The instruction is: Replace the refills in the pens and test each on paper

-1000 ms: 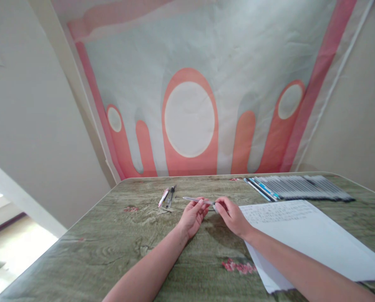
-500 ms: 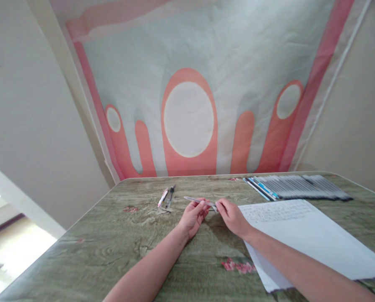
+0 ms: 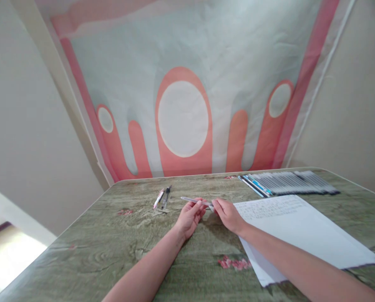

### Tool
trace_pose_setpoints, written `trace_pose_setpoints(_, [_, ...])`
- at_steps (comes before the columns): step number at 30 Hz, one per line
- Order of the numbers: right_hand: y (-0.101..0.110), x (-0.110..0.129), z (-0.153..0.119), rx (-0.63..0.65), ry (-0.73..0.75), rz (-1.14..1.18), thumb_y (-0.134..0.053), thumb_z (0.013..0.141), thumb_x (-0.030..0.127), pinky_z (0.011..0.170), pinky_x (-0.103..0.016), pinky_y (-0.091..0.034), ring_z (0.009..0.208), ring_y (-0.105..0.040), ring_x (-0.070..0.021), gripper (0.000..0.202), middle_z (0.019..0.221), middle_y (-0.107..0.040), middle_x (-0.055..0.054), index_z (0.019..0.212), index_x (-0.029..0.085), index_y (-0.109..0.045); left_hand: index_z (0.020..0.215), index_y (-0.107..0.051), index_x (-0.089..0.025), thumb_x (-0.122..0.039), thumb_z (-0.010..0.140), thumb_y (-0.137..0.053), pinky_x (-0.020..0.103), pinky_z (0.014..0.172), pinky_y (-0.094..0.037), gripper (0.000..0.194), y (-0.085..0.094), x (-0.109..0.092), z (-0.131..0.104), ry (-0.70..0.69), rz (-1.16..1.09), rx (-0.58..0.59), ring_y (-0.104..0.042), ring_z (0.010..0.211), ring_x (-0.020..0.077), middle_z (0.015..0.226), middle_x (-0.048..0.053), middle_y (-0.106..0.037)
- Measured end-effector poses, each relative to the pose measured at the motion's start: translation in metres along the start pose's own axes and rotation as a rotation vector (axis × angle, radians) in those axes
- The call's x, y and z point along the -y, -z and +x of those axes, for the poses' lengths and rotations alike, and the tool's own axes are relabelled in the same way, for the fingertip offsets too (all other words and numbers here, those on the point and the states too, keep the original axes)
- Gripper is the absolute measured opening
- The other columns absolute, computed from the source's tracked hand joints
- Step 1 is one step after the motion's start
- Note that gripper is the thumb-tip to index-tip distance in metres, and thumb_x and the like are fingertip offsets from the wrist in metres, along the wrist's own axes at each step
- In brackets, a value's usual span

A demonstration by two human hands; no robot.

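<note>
Clear pen (image 3: pixel 190 200) held over wood-grain surface (image 3: pixel 105 247), btwn both hands. Long axis approx. crosswise: L end free, angled slightly away; R end at R hand (image 3: pixel 229 214). Writing tip: can't tell which end. Grip: L hand (image 3: pixel 188 219) pinches barrel, R hand clasps R end. Count: 1 held; approx. 3 in loose pens (image 3: pixel 162 198), L; 1 written-on paper (image 3: pixel 297 233), R; pen row (image 3: pixel 294 183) beyond, too packed to count.

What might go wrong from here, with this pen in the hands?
The left hand and right hand hold the thin pen with fingers, so it may slip. The right forearm passes over the paper and could drag it. The pen row, close beside the paper, may get pushed.
</note>
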State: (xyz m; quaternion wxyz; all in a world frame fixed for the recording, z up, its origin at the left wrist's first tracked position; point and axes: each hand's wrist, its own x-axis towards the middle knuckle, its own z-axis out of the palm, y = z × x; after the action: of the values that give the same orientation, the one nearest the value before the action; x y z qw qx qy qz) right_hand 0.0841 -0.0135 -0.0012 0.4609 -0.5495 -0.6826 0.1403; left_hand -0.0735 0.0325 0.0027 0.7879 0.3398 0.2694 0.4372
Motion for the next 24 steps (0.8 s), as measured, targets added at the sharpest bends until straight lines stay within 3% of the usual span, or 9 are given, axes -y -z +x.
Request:
trace_pose_setpoints(5, [0.0024,0.002,0.0008,-0.041,0.021,-0.01,-0.037,0.088,0.038,0.06,-0.024,-0.037,0.063,-0.05,-0.0129,0.025,0.067,-0.055,0.0,0.078,0.02,-0.05,0.094,-0.056,-0.014,-0.012,0.076,-0.061,0.017,0.069,-0.05,0.019,0.001,0.0008,0.002,-0.013,0.0,-0.019,-0.061,0.073,0.0073,0.095,0.007,-0.064])
trace_pose_setpoints(10, [0.0025,-0.0008,0.0017,-0.001,0.027,-0.054,-0.029,0.091,0.035,0.06,-0.024,-0.035,0.059,-0.049,-0.0119,0.035,0.061,-0.052,0.001,0.067,0.02,-0.048,0.095,-0.057,-0.014,-0.011,0.076,-0.061,0.018,0.07,-0.051,0.02,-0.0009,-0.0015,0.0029,0.02,0.016,0.007,-0.062,0.076,0.0092,0.096,0.008,-0.064])
trace_pose_setpoints(16, [0.0045,-0.0001,0.0026,-0.022,0.056,-0.036,-0.034,0.089,0.036,0.06,-0.023,-0.036,0.063,-0.051,-0.0124,0.026,0.067,-0.055,0.0,0.078,0.02,-0.05,0.093,-0.058,-0.013,-0.01,0.077,-0.059,0.018,0.069,-0.052,0.017,-0.0044,-0.0036,0.0033,-0.004,0.016,-0.03,-0.063,0.077,0.0096,0.095,0.008,-0.065])
trace_pose_setpoints(24, [0.0029,0.0001,0.0024,0.039,0.017,0.073,-0.031,0.091,0.039,0.056,-0.022,-0.035,0.055,-0.048,-0.0108,0.036,0.056,-0.051,0.002,0.065,0.02,-0.048,0.094,-0.058,-0.014,-0.009,0.076,-0.06,0.019,0.073,-0.051,0.019,-0.0007,-0.0056,0.0048,-0.031,0.053,0.029,-0.063,0.081,0.0104,0.097,0.007,-0.064])
